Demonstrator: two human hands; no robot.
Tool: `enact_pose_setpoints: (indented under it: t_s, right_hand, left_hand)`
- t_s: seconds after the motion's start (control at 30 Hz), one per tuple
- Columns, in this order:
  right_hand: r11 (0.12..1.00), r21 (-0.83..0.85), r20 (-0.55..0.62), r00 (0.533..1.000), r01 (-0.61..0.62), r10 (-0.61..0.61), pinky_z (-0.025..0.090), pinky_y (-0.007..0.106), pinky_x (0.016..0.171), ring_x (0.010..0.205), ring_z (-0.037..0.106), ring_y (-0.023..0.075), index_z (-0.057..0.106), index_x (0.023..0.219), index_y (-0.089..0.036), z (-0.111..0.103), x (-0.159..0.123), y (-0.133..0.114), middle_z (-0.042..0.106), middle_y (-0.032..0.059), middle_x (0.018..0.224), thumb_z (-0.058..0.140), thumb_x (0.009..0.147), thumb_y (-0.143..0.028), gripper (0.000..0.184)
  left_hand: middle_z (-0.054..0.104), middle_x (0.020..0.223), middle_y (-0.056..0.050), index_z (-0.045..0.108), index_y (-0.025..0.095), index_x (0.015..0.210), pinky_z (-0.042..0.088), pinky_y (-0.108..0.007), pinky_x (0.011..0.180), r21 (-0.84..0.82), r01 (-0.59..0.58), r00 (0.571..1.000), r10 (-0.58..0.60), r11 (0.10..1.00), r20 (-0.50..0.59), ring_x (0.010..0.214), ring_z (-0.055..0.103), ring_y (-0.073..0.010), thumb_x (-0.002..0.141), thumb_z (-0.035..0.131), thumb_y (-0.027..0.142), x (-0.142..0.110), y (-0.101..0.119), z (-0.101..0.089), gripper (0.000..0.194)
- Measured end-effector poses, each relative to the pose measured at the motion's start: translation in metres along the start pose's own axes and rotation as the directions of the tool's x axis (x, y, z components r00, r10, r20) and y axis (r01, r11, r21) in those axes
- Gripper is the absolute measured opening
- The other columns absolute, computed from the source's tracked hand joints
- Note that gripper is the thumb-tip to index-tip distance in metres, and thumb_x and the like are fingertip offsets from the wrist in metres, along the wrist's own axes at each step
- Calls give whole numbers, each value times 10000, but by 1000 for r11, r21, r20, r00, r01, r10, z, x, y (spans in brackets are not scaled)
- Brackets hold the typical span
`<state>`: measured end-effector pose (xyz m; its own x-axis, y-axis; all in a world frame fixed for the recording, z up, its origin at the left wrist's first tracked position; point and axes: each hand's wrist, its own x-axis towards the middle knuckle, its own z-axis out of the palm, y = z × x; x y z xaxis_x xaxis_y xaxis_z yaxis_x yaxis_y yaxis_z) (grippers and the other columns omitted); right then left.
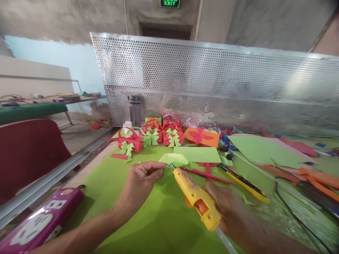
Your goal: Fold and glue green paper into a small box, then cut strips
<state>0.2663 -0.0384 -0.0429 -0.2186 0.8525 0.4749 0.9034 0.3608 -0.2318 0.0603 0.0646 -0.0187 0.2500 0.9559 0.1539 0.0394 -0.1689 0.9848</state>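
My right hand point(221, 203) is wrapped round a yellow glue gun point(194, 195), a clear glue stick trailing from its rear end. Its metal nozzle points up and left, close to the fingertips of my left hand point(144, 178). Those fingers pinch the corner of a light green paper piece point(174, 159); the exact grip is partly hidden. Behind it lies a flat light green paper strip point(197, 154). Red paper strips point(208, 173) lie just beyond the gun, and a yellow-and-black utility knife point(243, 183) rests to their right.
Several red paper baskets point(173, 137) with green bows stand at the back, near a grey bottle point(135, 111) and a perforated metal screen point(164, 67). A purple power strip point(43, 220) sits front left. Paper sheets point(267, 150) and a black cable point(293, 215) lie right.
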Motion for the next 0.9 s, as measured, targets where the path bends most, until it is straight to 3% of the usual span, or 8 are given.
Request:
enact_pose_setpoints:
  t_s: [0.17, 0.3, 0.43, 0.53, 0.63, 0.7, 0.83, 0.9]
  right_hand:
    - [998, -44, 55, 997, 49, -46, 382, 301, 446, 513, 527, 180, 474, 765, -210, -6, 1, -2, 558, 17, 619, 401, 676, -70, 181]
    - [989, -103, 38, 994, 108, -105, 462, 321, 539, 657, 603, 208, 504, 961, -176, -7, 2, 2, 634, 55, 744, 364, 690, -30, 338]
    - [979, -152, -19, 990, 137, -142, 512, 315, 723, 914, 624, 202, 382, 1236, -140, -8, 5, 6, 654, 104, 1043, 354, 700, -10, 553]
    - [967, -199, -31, 986, 157, -166, 505, 315, 774, 953, 612, 201, 312, 1300, -118, -15, 7, 10, 635, 122, 1098, 374, 707, -26, 603]
    - [942, -327, 52, 997, 73, -59, 490, 357, 772, 931, 610, 238, 291, 1328, -84, -25, 5, 16, 645, 139, 1056, 397, 721, -36, 618]
    - [907, -418, 70, 994, -47, 83, 466, 364, 789, 942, 605, 239, 266, 1354, -115, -32, 0, 23, 648, 125, 1052, 405, 753, -38, 622]
    - [777, -547, 7, 926, -312, 377, 427, 343, 775, 850, 622, 229, 277, 1359, -179, -37, -20, 46, 674, 93, 948, 510, 827, -225, 583]
    - [725, -602, -37, 919, -334, 393, 405, 350, 781, 826, 614, 232, 266, 1368, -195, -36, -34, 63, 668, 84, 934, 514, 838, -335, 601]
  left_hand:
    - [690, 629, -7, 732, 165, 765, 439, -214, 514, -4, -13, 1000, 13, 1000, -14, 560, 579, -128, 629, 672, 220, 0, 0, -1, 159]
    - [691, 642, -4, 726, 171, 762, 460, -214, 529, -69, -22, 999, 19, 997, -31, 565, 591, -125, 628, 680, 220, 2, 1, -3, 149]
    - [705, 676, 4, 724, 195, 770, 477, -194, 559, -113, -28, 999, 24, 993, -36, 597, 607, -116, 625, 703, 223, 2, 2, -6, 150]
    - [714, 696, 12, 717, 209, 767, 487, -171, 574, -104, -62, 994, 51, 993, -101, 637, 623, -119, 577, 756, 271, 3, 1, -10, 204]
    - [723, 724, 14, 708, 212, 785, 504, -154, 602, -105, -41, 993, 29, 994, -111, 692, 639, -129, 529, 791, 328, 6, 0, -12, 293]
    - [730, 750, 3, 707, 208, 808, 509, -143, 606, -56, -6, 994, 0, 998, -105, 729, 647, -142, 511, 799, 359, 7, 0, -11, 345]
    - [732, 758, 15, 706, 225, 793, 507, -105, 620, -75, 17, 995, -24, 997, -94, 739, 650, -127, 497, 801, 390, 5, 1, -3, 352]
    - [731, 767, 15, 707, 227, 782, 514, -113, 635, -96, 9, 998, -14, 995, -54, 743, 653, -124, 519, 797, 373, 4, 2, 4, 314]
